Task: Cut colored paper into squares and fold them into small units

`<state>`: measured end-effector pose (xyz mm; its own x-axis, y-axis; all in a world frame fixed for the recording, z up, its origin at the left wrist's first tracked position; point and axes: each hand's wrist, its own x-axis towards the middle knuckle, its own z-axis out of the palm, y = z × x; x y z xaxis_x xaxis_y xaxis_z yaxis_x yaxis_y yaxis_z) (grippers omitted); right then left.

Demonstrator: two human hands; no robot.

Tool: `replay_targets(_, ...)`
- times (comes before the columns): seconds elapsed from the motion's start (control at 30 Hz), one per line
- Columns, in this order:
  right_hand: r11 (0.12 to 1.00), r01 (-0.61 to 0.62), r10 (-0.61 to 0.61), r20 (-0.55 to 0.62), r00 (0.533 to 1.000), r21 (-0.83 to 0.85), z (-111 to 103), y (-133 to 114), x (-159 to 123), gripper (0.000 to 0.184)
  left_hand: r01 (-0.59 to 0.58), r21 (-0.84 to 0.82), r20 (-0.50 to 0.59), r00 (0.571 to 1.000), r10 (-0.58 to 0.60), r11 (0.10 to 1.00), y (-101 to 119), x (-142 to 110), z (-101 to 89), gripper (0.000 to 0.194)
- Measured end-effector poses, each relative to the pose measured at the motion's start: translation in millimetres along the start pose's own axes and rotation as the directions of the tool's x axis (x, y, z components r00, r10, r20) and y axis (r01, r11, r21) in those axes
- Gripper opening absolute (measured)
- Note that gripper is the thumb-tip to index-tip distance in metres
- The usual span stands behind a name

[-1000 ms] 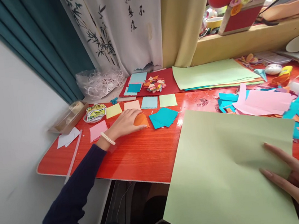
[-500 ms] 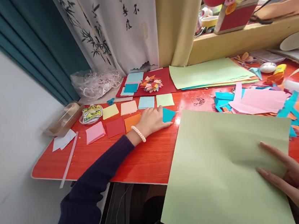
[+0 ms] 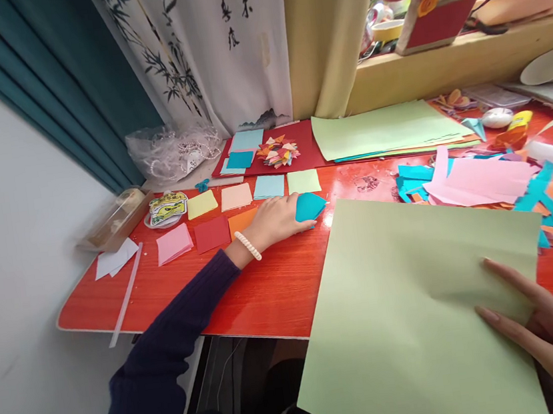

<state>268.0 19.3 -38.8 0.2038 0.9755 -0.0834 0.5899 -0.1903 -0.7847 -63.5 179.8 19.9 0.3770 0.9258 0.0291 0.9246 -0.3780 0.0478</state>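
Note:
My left hand (image 3: pixel 276 222), with a white coil bracelet on the wrist, grips a small blue paper square (image 3: pixel 310 207) that is bent upward at the table. Beside and behind the hand lie an orange square (image 3: pixel 242 222), a light blue square (image 3: pixel 268 186) and a pale green square (image 3: pixel 303 181). At the lower right my right hand (image 3: pixel 548 328) holds a large light green sheet of paper (image 3: pixel 410 311) by its right side. Two fingers lie across the top of the sheet; the thumb is hidden beneath it. The sheet hangs partly over the table's front edge.
Red table (image 3: pixel 262 296). Pink, red and yellow paper squares lie on the left, near a clear plastic strip (image 3: pixel 126 296). A folded-paper ring (image 3: pixel 278 151) and stacked green sheets (image 3: pixel 388 129) are at the back. Colored paper scraps (image 3: pixel 485 183) pile up at right.
The blue square's near part has come up and curved in my left hand, which has shifted slightly left. My right hand keeps its hold on the green sheet. The view has tilted slightly.

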Motion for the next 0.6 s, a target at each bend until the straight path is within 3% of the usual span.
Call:
replay_targets(0.13, 1.000, -0.014, 0.014, 0.008, 1.000, 0.014, -1.0, -0.8, -0.7, 0.075, -0.006, -0.011, 0.013, 1.000, 0.006, 1.000, -9.0, -3.9, -12.3, 0.066)
replay_targets(0.4, 1.000, -0.017, 0.017, -0.001, 1.000, 0.007, -1.0, -1.6, 0.4, 0.076, -0.223, -0.092, 0.191, 0.953, 0.237, 0.970, -32.8, -8.6, -13.0, 0.068)
replay_targets(0.6, 1.000, 0.005, -0.005, 0.006, 1.000, -0.018, -2.0, -0.8, 0.3, 0.075, -0.191, -0.128, 0.184, 0.960, 0.213, 0.973, -40.4, -6.9, -12.9, 0.074)
